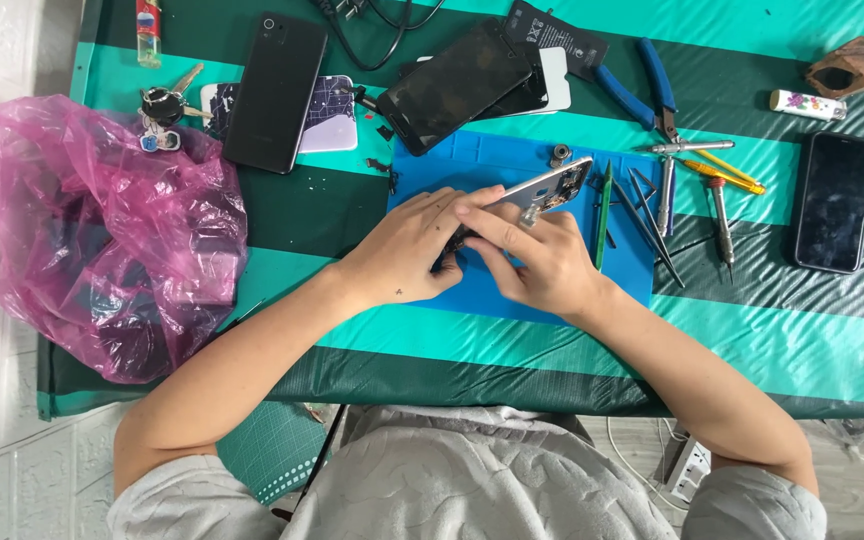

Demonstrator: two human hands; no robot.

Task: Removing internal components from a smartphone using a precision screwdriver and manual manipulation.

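Phone frame (550,186), already opened w/ innards showing, sits tilted on blue mat (472,160), pinched by both left hand (402,250) & right hand (542,262); screen off, reassembly looks undone.

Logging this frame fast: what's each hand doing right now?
Left hand: closed on the opened silver phone frame, steadying its near end.
Right hand: closed, fingers gripping the same frame over the blue rubber mat.
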